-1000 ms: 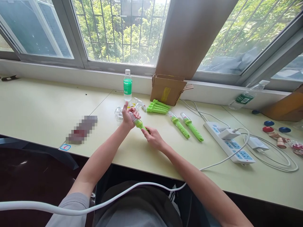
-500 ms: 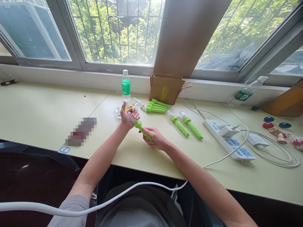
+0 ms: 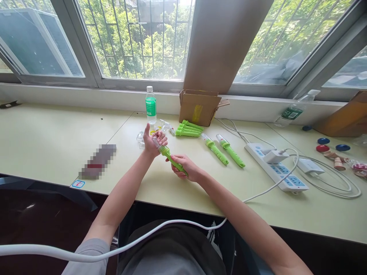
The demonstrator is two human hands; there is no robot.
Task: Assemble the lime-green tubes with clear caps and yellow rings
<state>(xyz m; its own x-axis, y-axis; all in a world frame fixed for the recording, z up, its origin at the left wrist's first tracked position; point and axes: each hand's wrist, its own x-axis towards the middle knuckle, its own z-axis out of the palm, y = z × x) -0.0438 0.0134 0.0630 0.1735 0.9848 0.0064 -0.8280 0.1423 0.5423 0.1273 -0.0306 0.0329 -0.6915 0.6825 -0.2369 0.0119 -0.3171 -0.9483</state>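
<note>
While the right hand (image 3: 185, 167) grasps the handle of the green stick (image 3: 165, 151), the left hand (image 3: 153, 145) supports the clear cap (image 3: 156, 142) at the upper end. The stick is in the air above the table (image 3: 120, 164), tilted, with its cap end pointing away from the body and toward the left. The left thumb stands raised, apart from the cap, and the left fingers are loosely curled; whether they press on the cap cannot be told.

Judged from this hold, the step in hand centres on the joint between cap and handle. For good control:

1. Hold the handle firmly below the collar, so that the stick does not roll.
2. Align cap and handle on one straight axis. A skewed cap could bind or sit unevenly.
3. If the cap must be turned or pressed, bring the left thumb onto it first; a palm alone may slip on smooth plastic.
4. Apply even, moderate force, since clear plastic may crack.
5. Work clear of the loose clear parts (image 3: 140, 136) beyond the left hand.

For comparison of fit, consult the two capped sticks (image 3: 233, 154) lying to the right.
</note>
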